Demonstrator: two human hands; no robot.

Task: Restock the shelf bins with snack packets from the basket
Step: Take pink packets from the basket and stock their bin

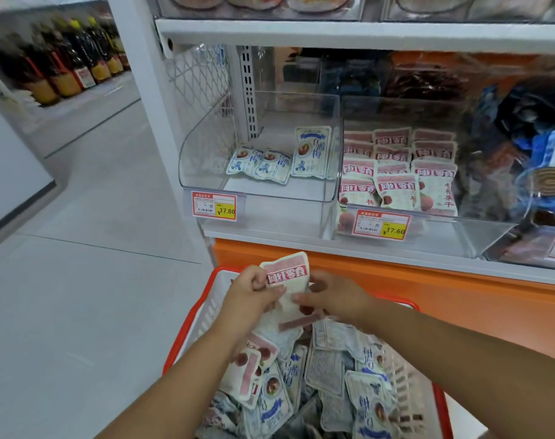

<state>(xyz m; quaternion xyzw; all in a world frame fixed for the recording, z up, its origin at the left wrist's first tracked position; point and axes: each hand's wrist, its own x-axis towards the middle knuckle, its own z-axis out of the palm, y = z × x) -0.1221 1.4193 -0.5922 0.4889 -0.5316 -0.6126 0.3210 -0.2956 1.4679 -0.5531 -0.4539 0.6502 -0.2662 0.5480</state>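
A red-rimmed white basket [203,308] below me is full of snack packets, some with blue print [368,397] and some with pink-red print [247,372]. Above the basket, my left hand [249,291] and my right hand [336,294] both hold a small stack of pink-red packets [287,272], fingers curled round it from either side. On the shelf, the left clear bin [206,147] holds three blue-print packets [271,163]. The middle clear bin [466,229] is stacked with several pink-red packets [396,172].
Price tags [214,206] hang on the bin fronts. A bin of dark blue packets [523,134] sits at the right. An orange panel [444,289] runs under the shelf. A grey floor aisle [80,248] lies to the left, with bottles [58,68] on a far shelf.
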